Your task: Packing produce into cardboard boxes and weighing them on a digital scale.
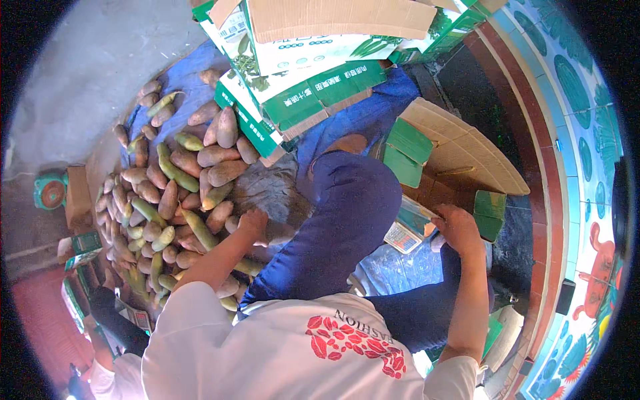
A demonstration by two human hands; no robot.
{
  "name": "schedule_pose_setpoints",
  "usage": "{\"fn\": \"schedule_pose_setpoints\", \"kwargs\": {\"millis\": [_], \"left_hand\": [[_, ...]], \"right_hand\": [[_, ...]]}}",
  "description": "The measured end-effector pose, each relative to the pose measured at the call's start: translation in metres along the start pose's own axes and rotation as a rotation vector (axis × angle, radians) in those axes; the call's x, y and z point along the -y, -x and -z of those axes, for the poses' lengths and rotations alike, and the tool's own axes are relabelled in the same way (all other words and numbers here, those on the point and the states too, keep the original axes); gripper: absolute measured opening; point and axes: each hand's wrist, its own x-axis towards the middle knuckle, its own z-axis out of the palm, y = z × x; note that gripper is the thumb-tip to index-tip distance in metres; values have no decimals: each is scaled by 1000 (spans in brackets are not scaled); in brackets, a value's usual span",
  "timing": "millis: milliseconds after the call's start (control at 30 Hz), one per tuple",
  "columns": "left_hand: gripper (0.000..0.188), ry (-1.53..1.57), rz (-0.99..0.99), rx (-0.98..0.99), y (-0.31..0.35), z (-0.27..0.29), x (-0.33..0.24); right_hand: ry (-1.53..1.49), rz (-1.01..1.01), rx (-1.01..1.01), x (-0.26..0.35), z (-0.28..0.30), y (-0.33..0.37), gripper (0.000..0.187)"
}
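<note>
A loose heap of vegetables [227, 172], brownish-red and green, is spread over the left side of a blue sheet [190, 72] laid on the floor. At the heap's inner edge the left hand [253, 224] is held low, its fingers curled and partly hidden; whether anything is gripped there cannot be told. Between the heap and the raised knee [357, 193], a narrow patch of dark grey sheet [267, 183] is left as room for that hand. On the far side of the knee, an opened cardboard box [470, 150] is set with its flaps spread outward. The right hand [460, 228] is placed at the box's near edge, with its fingers bent and partly open; it cannot be made out whether the edge or the small pale thing beneath is held. Just left of it, a scale [402, 238] is wedged between knee and box. The far edge of the working space is closed off by stacked green and white boxes [320, 57], and the right side is bounded by a curved strip of brown tiles [535, 173]. At the lower left, a co-worker's dark trousers [107, 310] are seen beyond the heap.
</note>
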Motion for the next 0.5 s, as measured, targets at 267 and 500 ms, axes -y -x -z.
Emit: {"fn": "schedule_pose_setpoints", "kwargs": {"millis": [267, 500], "left_hand": [[76, 44, 188, -133, 9, 16, -7], [73, 245, 204, -358, 10, -9, -14]], "right_hand": [[67, 30, -15, -1, -7, 0, 31], [-3, 53, -38, 5, 2, 5, 26]]}}
